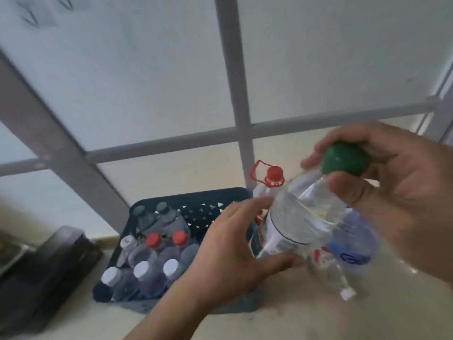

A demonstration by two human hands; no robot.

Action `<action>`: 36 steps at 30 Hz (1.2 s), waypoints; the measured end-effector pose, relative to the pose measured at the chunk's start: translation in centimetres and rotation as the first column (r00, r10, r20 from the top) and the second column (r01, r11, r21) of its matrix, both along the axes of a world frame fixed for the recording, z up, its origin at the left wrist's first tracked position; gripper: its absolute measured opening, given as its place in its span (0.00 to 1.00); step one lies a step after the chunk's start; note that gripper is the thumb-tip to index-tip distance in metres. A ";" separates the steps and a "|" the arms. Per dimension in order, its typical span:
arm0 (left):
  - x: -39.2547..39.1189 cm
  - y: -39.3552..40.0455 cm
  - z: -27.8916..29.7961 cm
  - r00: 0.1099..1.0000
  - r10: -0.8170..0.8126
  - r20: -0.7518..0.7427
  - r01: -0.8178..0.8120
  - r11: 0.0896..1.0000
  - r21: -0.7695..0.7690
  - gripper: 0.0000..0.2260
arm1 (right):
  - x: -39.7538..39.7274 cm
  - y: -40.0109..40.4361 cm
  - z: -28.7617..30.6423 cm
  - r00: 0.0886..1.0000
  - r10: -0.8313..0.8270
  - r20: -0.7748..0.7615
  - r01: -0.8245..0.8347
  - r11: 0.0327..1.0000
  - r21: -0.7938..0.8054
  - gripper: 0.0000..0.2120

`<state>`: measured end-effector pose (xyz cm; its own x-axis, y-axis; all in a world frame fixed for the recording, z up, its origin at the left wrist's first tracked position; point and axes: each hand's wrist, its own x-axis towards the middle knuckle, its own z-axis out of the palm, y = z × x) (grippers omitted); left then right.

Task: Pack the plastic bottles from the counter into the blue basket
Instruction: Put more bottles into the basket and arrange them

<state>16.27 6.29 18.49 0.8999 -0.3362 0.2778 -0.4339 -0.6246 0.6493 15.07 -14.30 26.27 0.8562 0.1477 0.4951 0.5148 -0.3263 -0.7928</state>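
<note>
Clear plastic bottle (302,217) with green cap (345,158), held tilted in the air above the counter (318,315) just right of the blue basket (196,202); right hand (397,187) clasped the cap end, left hand (235,251) cupped the labelled lower body. Behind and beneath it stood a red-capped jug (274,177) and blurred loose bottles (348,253) on the counter. The basket held upright bottles with green, red and white caps, filling its left part; frosted window panes (147,82) rose behind.

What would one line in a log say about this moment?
both hands hold clear plastic bottle with green cap | right hand at cap | left hand at base | blue plastic basket part filled
</note>
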 end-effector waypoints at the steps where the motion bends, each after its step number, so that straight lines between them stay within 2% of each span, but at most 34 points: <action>1: 0.7 2.1 0.9 0.999 0.037 0.013 -0.038 0.998 0.055 0.34 | 1.2 2.1 0.4 1.000 0.027 0.006 -0.027 1.000 -0.002 0.14; 4: 3.5 7.7 2.3 0.991 0.133 0.022 -0.134 0.966 0.221 0.32 | 4.7 8.6 0.3 0.999 0.037 0.032 -0.034 0.997 -0.069 0.12; 7: 7.1 12.2 1.6 0.988 0.154 0.028 -0.153 0.917 0.369 0.30 | 8.0 14.4 -1.5 0.999 0.040 -0.035 -0.045 0.985 -0.167 0.12; 10: 10.0 15.7 -0.4 0.986 0.165 -0.030 -0.140 0.910 0.390 0.33 | 11.2 18.8 -4.8 0.991 0.012 -0.136 -0.053 0.953 -0.299 0.13; 12: 11.4 17.3 -2.0 0.984 0.175 -0.014 -0.153 0.893 0.423 0.34 | 13.2 20.7 -7.6 0.979 -0.003 -0.204 -0.067 0.940 -0.335 0.13; 16: 13.5 19.2 -4.8 0.987 0.161 0.005 -0.138 0.824 0.549 0.30 | 16.1 22.5 -13.1 0.946 -0.041 -0.321 -0.082 0.928 -0.362 0.11; 19: 14.7 20.0 -6.4 0.988 0.154 -0.018 -0.114 0.800 0.588 0.26 | 17.3 23.3 -15.6 0.932 -0.056 -0.358 -0.092 0.920 -0.381 0.10; 26: 15.8 20.9 -8.7 0.980 0.167 -0.106 -0.071 0.796 0.601 0.23 | 17.7 25.0 -18.9 0.907 -0.027 -0.420 -0.160 0.901 -0.403 0.14; 31: 15.1 20.1 -8.4 0.977 0.202 -0.067 -0.122 0.788 0.604 0.21 | 18.1 24.3 -17.7 0.878 -0.043 -0.477 -0.168 0.906 -0.390 0.29; 33: 14.2 19.1 -7.7 0.983 0.183 0.020 -0.169 0.853 0.494 0.21 | 17.0 22.8 -15.4 0.914 -0.060 -0.402 -0.126 0.899 -0.420 0.28; 36: 12.6 16.0 -6.3 0.989 0.115 0.097 -0.133 0.970 0.206 0.21 | 13.8 18.5 -10.7 0.992 -0.087 -0.089 0.054 0.944 -0.326 0.17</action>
